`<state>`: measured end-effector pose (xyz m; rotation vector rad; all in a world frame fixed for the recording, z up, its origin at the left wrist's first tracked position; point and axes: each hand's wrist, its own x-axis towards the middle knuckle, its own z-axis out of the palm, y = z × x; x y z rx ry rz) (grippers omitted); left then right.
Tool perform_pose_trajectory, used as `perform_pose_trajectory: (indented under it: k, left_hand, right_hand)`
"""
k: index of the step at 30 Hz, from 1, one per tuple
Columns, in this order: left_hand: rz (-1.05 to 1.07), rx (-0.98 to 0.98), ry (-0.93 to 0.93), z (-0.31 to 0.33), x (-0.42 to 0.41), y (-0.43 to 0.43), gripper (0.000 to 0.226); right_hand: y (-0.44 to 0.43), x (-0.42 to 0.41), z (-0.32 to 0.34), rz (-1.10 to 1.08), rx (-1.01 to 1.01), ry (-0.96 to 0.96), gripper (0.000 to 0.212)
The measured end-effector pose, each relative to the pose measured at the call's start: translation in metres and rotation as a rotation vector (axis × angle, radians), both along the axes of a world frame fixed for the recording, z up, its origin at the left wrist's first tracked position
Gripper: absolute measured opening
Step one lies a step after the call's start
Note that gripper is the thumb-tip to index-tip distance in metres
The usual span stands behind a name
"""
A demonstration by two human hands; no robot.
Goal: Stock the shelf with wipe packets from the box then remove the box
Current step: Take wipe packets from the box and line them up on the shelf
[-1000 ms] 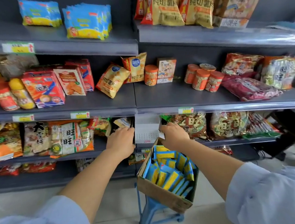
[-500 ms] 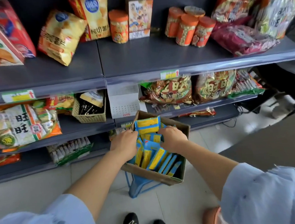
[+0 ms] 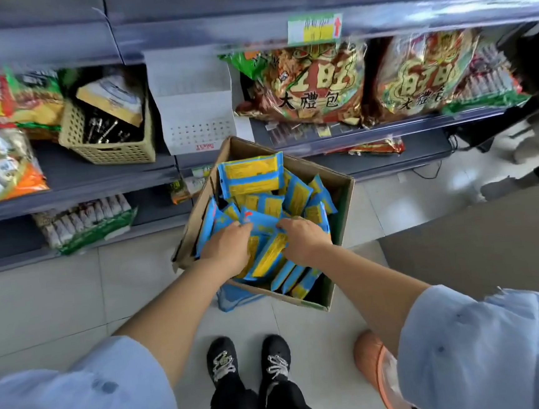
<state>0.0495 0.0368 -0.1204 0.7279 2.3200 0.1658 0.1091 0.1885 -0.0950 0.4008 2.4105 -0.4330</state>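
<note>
An open cardboard box (image 3: pixel 342 194) stands on a blue stool in front of the shelves, filled with several blue and yellow wipe packets (image 3: pixel 252 176). Both my hands are inside it. My left hand (image 3: pixel 228 247) and my right hand (image 3: pixel 302 239) have their fingers curled down around a bunch of upright packets (image 3: pixel 267 253) between them. One packet lies flat on top at the far side of the box.
Grey shelf (image 3: pixel 102 176) ahead holds a beige basket (image 3: pixel 106 143), a white perforated divider (image 3: pixel 197 119) and large snack bags (image 3: pixel 309 83). The blue stool (image 3: pixel 234 297) is under the box. An orange bin (image 3: pixel 373 361) stands at my right foot. Tiled floor lies all around.
The view has tilted down from the shelves to the box. My hands came from the white divider down into the box and closed around a bunch of packets.
</note>
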Motion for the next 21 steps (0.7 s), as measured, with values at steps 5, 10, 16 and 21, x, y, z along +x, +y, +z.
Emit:
perform_pose_trajectory:
  k: [5,10,16,21]
  left_hand:
    - [0.137,0.057,-0.024,-0.015,0.0,0.008,0.016]
    - [0.416,0.157,-0.082,0.006,-0.008,0.001,0.014]
    - [0.641,0.46,0.058,0.059,-0.033,-0.001,0.005]
    - [0.766,0.6,0.128,0.08,-0.033,0.004,0.025]
  right_hand:
    - [0.002,0.006,-0.019,-0.072,-0.085,0.066,0.04]
    - [0.012,0.0,0.001,-0.165,-0.174,0.231,0.026]
    - [0.013,-0.019,0.046,-0.144,0.003,0.561,0.032]
    - [0.009,-0.013,0.05,0.105,0.188,0.745,0.02]
